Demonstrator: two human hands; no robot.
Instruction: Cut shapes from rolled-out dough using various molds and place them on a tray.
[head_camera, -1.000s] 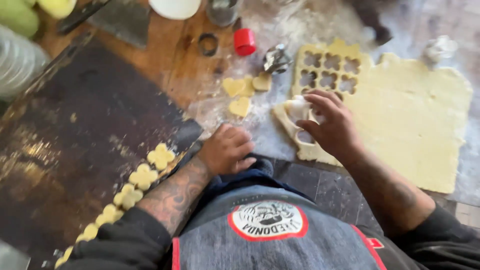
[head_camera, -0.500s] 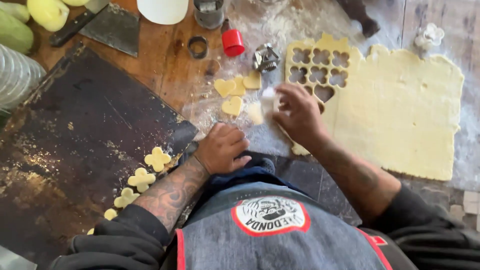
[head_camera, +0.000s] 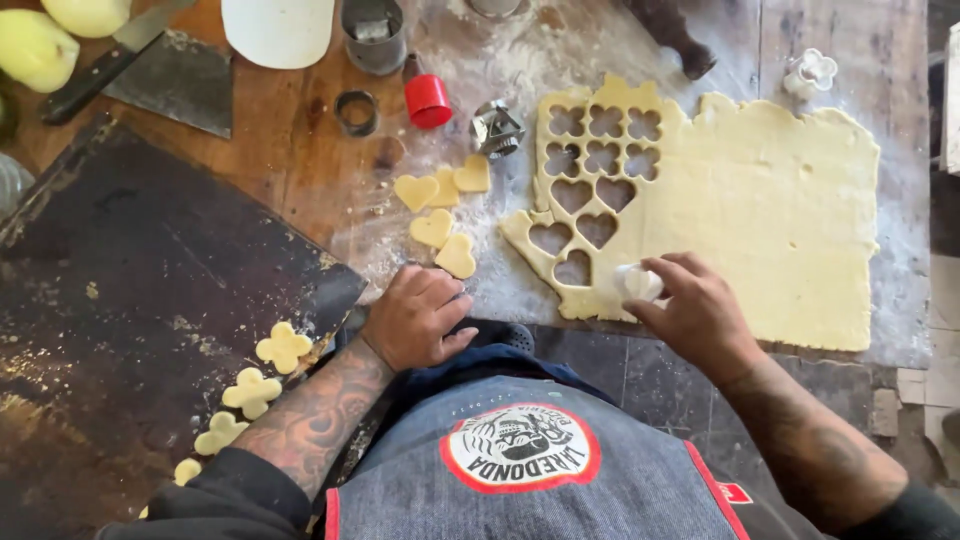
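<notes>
The right hand (head_camera: 700, 310) pinches a small white cutter (head_camera: 638, 282) between thumb and fingertips and presses it onto the near left part of the rolled dough sheet (head_camera: 760, 200), just right of the lowest heart hole. The sheet lies on the floured wooden table (head_camera: 300, 150), to the right of centre. Its far left corner carries eleven cut-outs: six flower-shaped holes in two rows of three, then five heart-shaped holes stepping down toward the near edge. The remainder of the sheet, right of the holes, is uncut and open to its far, right and near edges.

The left hand (head_camera: 415, 318) rests on the table edge, fingers loosely curled, grasping nothing visible. Just beyond it lie four cut dough hearts (head_camera: 438, 205) on the flour: two close together farther off, two nearer the hand, all clear of the sheet.

A dark baking tray (head_camera: 150, 300) fills the left of the view. Four flower-shaped dough pieces (head_camera: 283, 347) line its near right edge; a further one at the sleeve is partly hidden. The rest of the tray is bare.

Along the far side stand a metal cutter (head_camera: 497, 130) just beside the sheet's corner, a red cap (head_camera: 428, 101), a small metal ring (head_camera: 357, 112), a metal cup (head_camera: 374, 35), a white container (head_camera: 278, 30) and a cleaver (head_camera: 150, 70). A white flower cutter (head_camera: 810, 72) sits beyond the sheet's far edge.
</notes>
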